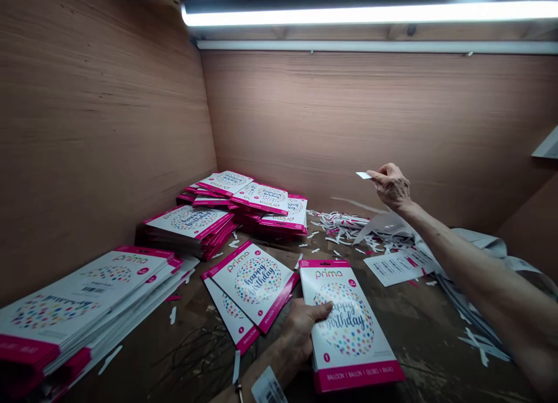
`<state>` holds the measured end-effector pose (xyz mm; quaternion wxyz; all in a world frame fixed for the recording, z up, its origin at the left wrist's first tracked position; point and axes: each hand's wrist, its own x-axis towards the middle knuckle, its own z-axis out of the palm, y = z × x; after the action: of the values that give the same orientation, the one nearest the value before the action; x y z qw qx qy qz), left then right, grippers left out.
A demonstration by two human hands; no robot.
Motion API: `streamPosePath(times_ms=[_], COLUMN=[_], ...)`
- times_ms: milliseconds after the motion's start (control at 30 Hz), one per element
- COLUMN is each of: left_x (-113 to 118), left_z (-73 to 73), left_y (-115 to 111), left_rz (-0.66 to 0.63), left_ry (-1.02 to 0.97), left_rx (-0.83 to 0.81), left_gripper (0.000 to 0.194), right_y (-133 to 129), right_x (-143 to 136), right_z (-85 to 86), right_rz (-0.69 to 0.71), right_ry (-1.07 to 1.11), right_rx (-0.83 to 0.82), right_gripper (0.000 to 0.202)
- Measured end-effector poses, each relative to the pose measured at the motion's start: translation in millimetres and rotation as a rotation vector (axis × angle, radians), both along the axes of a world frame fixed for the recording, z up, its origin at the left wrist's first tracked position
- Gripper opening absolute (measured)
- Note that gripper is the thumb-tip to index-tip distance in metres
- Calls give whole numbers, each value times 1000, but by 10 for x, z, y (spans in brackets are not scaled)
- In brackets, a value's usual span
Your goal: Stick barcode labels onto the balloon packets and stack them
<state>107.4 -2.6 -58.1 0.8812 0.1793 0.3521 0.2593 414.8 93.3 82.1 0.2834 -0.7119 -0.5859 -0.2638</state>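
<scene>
My left hand [300, 327] grips the left edge of a white and pink balloon packet [349, 327] printed "happy birthday", thumb on its front. There seem to be more packets stacked beneath it. Raised over the back of the table, my right hand [392, 185] pinches a small white label [363, 175] between thumb and fingers. A barcode sticker [268, 385] clings near my left wrist. Just left of the held packet, a few loose balloon packets [257, 284] overlap on the table.
Piles of packets stand at the back left [187, 220] and front left [87, 298]. White and pink paper scraps [344, 223] heap along the back. A barcode label sheet [399, 266] and curled backing strips [479, 243] lie at right. Wooden walls [370, 106] enclose the table under a lamp [370, 13].
</scene>
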Motion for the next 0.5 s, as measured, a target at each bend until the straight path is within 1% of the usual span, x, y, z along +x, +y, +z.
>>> streamPosePath(times_ms=[67, 167, 267, 300, 367, 400, 500], left_x=[10, 24, 29, 30, 31, 32, 37], left_z=[-30, -42, -20, -12, -5, -9, -33], left_y=[3, -2, -9, -11, -13, -14, -17], left_rz=[-4, -11, -21, -23, -27, -28, -7], left_ry=[11, 45, 46, 45, 48, 49, 42], left_rx=[7, 42, 67, 71, 77, 84, 114], left_gripper=[23, 22, 20, 20, 21, 21, 28], right_y=[-53, -301, -705, -843, -1072, -1152, -1248], right_x=[-80, -278, -595, -712, -930, -1020, -1197], right_z=[-117, -276, -494, -579, -752, -833, -1008], right_rz=[43, 200, 366, 416, 462, 472, 484], right_ry=[40, 100, 198, 268, 387, 429, 467], right_rx=[-52, -243, -516, -640, -810, -860, -887], right_gripper=[35, 31, 26, 24, 18, 15, 14])
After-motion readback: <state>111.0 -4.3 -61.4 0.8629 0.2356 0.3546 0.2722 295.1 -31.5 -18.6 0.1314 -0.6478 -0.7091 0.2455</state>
